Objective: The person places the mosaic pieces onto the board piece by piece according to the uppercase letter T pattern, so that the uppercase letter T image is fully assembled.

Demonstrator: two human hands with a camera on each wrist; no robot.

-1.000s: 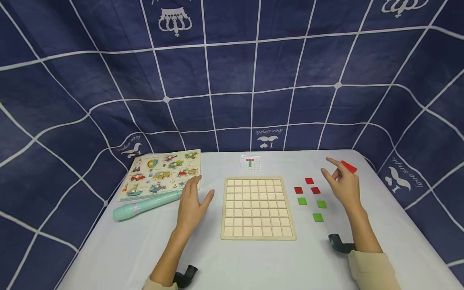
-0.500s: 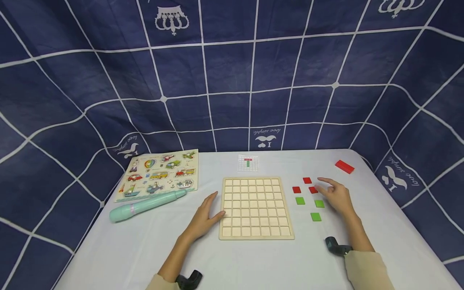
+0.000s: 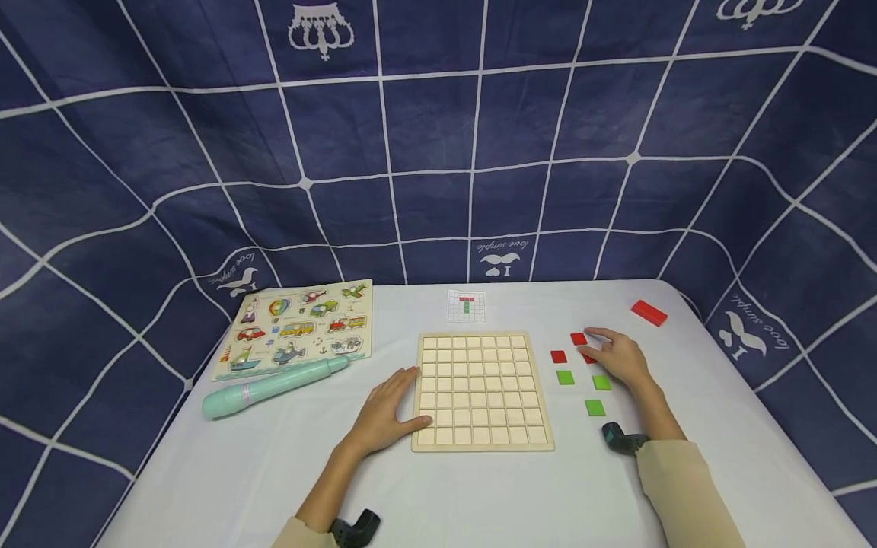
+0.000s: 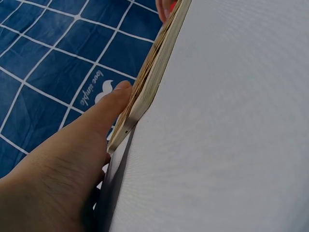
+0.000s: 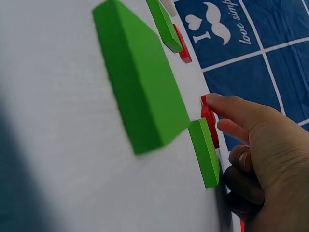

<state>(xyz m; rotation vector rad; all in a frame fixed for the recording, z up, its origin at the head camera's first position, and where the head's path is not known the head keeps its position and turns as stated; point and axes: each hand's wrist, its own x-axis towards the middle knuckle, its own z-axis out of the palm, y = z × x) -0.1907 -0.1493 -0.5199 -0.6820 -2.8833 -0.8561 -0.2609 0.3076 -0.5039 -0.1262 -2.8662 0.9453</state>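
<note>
While resting loose left hand on left edge of board, got right hand at red tiles, can't tell if pinching.

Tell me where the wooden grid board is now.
The wooden grid board lies in the lower middle of the head view: left hand at its left edge, red and green tiles to its right, pattern card beyond its far edge.

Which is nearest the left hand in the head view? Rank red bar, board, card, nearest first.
1. Board: touching the left hand, on its right.
2. Card: beyond the board's far edge.
3. Red bar: far right, toward the back.
</note>
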